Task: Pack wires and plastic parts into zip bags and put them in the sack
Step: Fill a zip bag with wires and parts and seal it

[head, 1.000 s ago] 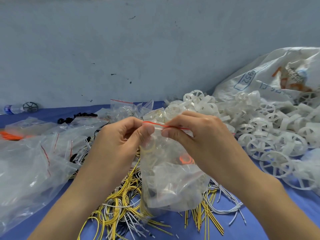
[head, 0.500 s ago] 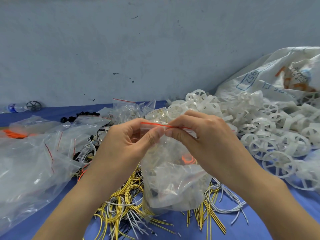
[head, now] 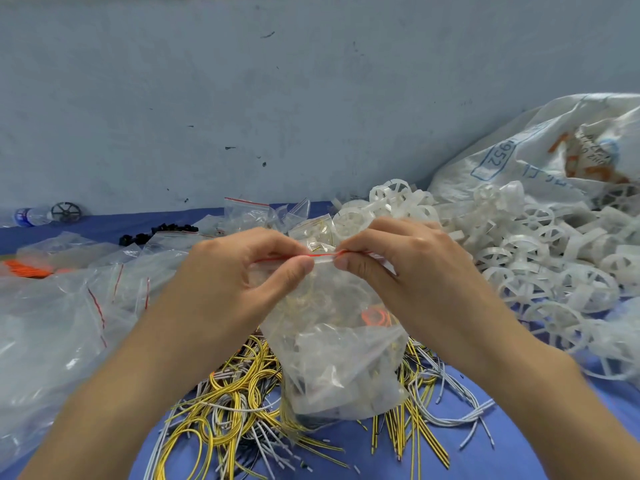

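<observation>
Sealing seems in hand: left hand (head: 239, 282) and right hand (head: 412, 271), grip narrow, pinch the red strip (head: 323, 254) of the filled clear plastic zip bag (head: 332, 362); next, probably lifting it into the white woven sack (head: 519, 157) far right.

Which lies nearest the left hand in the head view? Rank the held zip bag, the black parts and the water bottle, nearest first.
1. Zip bag: pinched at its top by the left hand.
2. Black parts: behind, to its left.
3. Water bottle: far left, by the wall.

One held zip bag (head: 332, 358), one sack (head: 519, 157), one bottle (head: 29, 216), one dark wheel (head: 65, 212).
</observation>
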